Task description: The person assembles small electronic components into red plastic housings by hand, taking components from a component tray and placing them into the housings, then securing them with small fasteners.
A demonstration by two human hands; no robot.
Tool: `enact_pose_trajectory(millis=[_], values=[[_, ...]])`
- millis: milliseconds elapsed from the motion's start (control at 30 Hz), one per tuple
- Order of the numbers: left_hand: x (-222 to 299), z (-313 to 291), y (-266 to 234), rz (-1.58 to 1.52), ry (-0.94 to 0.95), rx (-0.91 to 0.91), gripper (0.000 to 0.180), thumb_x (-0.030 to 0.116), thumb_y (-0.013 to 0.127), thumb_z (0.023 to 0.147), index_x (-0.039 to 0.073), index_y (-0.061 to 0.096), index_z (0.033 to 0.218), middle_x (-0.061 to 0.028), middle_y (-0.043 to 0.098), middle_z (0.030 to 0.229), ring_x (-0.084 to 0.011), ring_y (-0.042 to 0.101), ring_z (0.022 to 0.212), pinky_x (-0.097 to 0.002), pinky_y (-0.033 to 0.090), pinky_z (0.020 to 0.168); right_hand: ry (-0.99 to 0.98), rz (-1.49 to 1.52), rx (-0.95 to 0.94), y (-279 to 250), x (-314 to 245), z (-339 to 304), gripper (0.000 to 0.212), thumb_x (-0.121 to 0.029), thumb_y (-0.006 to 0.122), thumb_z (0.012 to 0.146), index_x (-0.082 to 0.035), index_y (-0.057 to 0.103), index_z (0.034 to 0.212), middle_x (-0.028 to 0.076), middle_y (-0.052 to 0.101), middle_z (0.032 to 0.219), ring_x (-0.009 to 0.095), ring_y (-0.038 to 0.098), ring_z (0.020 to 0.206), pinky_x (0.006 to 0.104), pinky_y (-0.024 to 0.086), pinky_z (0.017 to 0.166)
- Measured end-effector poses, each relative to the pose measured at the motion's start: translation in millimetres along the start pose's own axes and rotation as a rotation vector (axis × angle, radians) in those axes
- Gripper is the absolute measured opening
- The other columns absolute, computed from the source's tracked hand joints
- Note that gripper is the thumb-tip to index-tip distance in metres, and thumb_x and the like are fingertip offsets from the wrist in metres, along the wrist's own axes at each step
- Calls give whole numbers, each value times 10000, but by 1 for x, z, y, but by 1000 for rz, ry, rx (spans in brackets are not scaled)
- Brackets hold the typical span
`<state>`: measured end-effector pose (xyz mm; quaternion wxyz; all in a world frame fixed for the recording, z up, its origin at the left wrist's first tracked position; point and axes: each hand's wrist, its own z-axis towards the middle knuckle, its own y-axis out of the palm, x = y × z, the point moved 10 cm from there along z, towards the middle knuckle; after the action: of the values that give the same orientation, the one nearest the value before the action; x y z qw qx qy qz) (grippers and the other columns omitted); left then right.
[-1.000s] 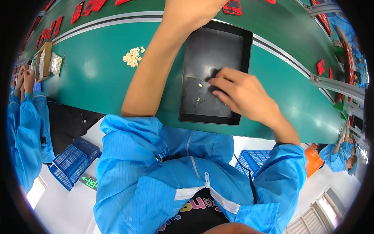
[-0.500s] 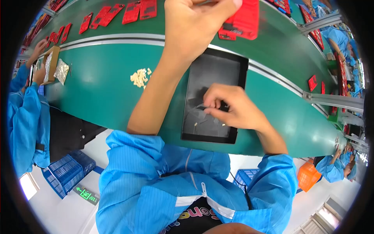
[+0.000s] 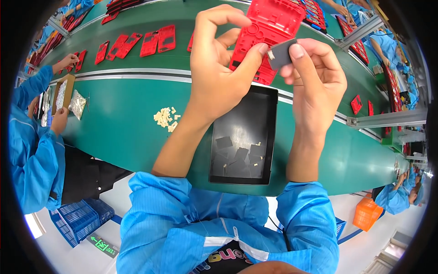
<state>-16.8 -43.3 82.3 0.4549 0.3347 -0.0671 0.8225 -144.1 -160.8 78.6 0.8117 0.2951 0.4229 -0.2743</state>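
My left hand (image 3: 228,59) is closed on a red plastic housing (image 3: 271,23), raised above the far side of the bench. Between the thumb and fingers of my right hand (image 3: 315,68) is a thin dark grey square sheet (image 3: 282,54) with small pale strips at its left edge. The sheet is held right in front of the housing, close to my left thumb; whether they touch I cannot tell. Below my hands lies a black tray (image 3: 269,155) with several similar dark squares (image 3: 223,142) in its near half.
A pile of small cream pieces (image 3: 165,118) lies left of the tray on the green bench (image 3: 123,109). More red housings (image 3: 166,38) line the strip beyond the metal rail (image 3: 127,71). At left, another person (image 3: 32,146) works by a cardboard box (image 3: 64,93). A metal post (image 3: 388,119) crosses at right.
My right hand has risen out of the tray with a dark square sheet and come up beside my left hand. The red housing now shows more fully in my left hand.
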Motion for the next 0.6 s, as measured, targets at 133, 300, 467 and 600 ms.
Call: enact_pose_trajectory(millis=[133,300,467,600], values=[[6,2,2,-107,-49,89,605,-154,629,909,-83,383,1458,-231,500,1423,-269,647,1192,-339,590,961,-65,82,34,-1,-3,1,148,41,714,929,62,645,1057,135,711,927,206,743,764,285,611,656],[-23,-5,14,-385,-355,-7,491,-35,567,1006,-122,399,1459,-214,657,1278,-199,667,1144,-321,572,951,-146,33,70,-12,-7,5,150,72,698,926,75,622,1055,161,698,961,261,763,814,326,651,710],[-17,-7,18,-410,-364,-5,376,-1,562,1023,-112,494,1377,-201,673,1246,-169,676,1086,-306,563,935,-152,-14,71,-12,-18,3,200,55,684,943,87,643,1136,171,723,948,246,757,804,296,627,673],[-19,-6,9,-342,-352,28,410,-24,546,1026,-119,461,1416,-221,671,1277,-220,672,1159,-338,546,990,-175,-80,28,-6,-26,-5,229,67,691,932,99,653,1155,173,730,941,242,759,792,272,611,642]])
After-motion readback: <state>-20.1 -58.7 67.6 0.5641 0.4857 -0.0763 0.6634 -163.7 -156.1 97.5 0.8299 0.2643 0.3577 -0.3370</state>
